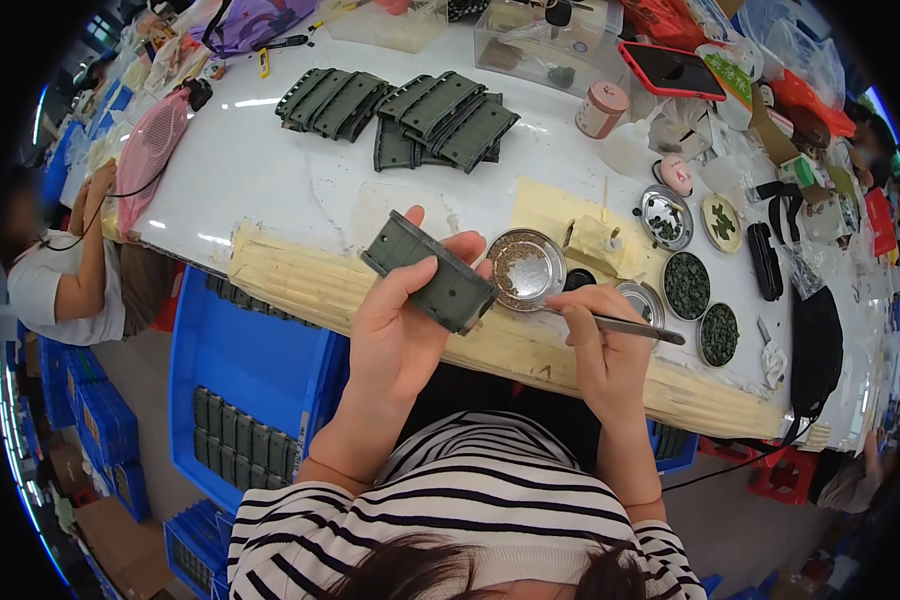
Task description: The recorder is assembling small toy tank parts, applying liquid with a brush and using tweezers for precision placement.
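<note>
The left hand [395, 325] grips a dark green rectangular plastic part [429, 272], fingers wrapped around it above the table edge. Just right of it sits a round metal dish [526, 266]. The right hand [602, 345] pinches metal tweezers [625, 326], their tip toward the dish.

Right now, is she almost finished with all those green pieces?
Hard to say, but likely not. Two piles of dark green parts lie on the white table, maybe finished. The left hand holds one green part, and the right hand holds tweezers by a round metal dish of tiny bits. A row of green parts waits in the blue bin below.
</note>
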The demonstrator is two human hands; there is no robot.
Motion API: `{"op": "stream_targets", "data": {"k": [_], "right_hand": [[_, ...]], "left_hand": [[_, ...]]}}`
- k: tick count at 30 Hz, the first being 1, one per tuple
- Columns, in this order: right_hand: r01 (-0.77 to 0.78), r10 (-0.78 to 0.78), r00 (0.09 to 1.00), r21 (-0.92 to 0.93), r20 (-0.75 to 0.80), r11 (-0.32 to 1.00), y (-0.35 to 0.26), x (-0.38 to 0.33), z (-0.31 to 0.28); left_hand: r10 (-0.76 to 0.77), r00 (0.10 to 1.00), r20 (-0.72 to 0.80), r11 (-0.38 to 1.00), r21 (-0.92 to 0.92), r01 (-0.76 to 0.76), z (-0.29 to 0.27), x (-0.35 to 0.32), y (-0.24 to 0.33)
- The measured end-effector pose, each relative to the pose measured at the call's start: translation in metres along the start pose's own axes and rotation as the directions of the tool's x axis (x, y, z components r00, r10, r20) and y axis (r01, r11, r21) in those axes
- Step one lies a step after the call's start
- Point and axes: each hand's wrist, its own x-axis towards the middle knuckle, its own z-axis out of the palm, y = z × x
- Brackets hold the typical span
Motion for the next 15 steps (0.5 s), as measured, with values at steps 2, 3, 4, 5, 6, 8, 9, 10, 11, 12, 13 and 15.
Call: {"op": "stream_targets", "data": {"k": [2,3,4,5,6,8,9,10,11,12,13,15], "right_hand": [[0.061,-0.060,0.998,-0.093,0.018,0.994,0.008,0.006,0.007],[0.059,-0.057,0.998,-0.117,0.022,0.991,0.008,0.008,0.009],[0.059,-0.055,0.998,-0.137,0.030,0.989,0.009,0.009,0.012],[0.059,-0.054,0.998,-0.158,0.037,0.986,0.009,0.011,0.014],[0.062,-0.055,0.998,-0.176,0.042,0.982,0.009,0.012,0.016],[0.071,-0.062,0.997,-0.210,0.051,0.975,0.009,0.015,0.020],[0.079,-0.068,0.996,-0.231,0.057,0.970,0.009,0.016,0.021],[0.089,-0.075,0.995,-0.250,0.066,0.964,0.010,0.017,0.022],[0.099,-0.082,0.994,-0.270,0.074,0.958,0.010,0.017,0.023],[0.096,-0.077,0.994,-0.270,0.081,0.958,0.010,0.017,0.023],[0.094,-0.073,0.994,-0.267,0.086,0.959,0.010,0.018,0.023],[0.088,-0.065,0.993,-0.262,0.094,0.961,0.010,0.019,0.023]], "left_hand": [[-0.019,0.999,0.029,0.999,0.048,0.018,-0.005,-0.001,0.004],[-0.030,0.999,0.045,0.997,0.071,0.027,-0.006,-0.002,0.005],[-0.029,0.999,0.027,0.996,0.083,0.026,-0.008,-0.002,0.004],[-0.028,1.000,0.009,0.995,0.094,0.027,-0.009,-0.002,0.003],[-0.027,1.000,-0.008,0.994,0.104,0.028,-0.010,-0.002,0.002],[-0.026,0.999,-0.026,0.992,0.124,0.029,-0.012,-0.001,0.001],[-0.027,0.999,-0.028,0.991,0.132,0.031,-0.012,0.000,0.002],[-0.027,0.999,-0.031,0.990,0.139,0.031,-0.012,0.000,0.002],[-0.002,1.000,-0.023,0.988,0.156,0.006,-0.012,-0.001,0.002],[0.021,1.000,-0.015,0.985,0.172,-0.018,-0.011,-0.002,0.002],[0.046,0.999,-0.006,0.981,0.191,-0.044,-0.010,-0.002,0.002],[0.079,0.996,0.030,0.965,0.250,-0.084,-0.006,-0.004,0.003]]}}
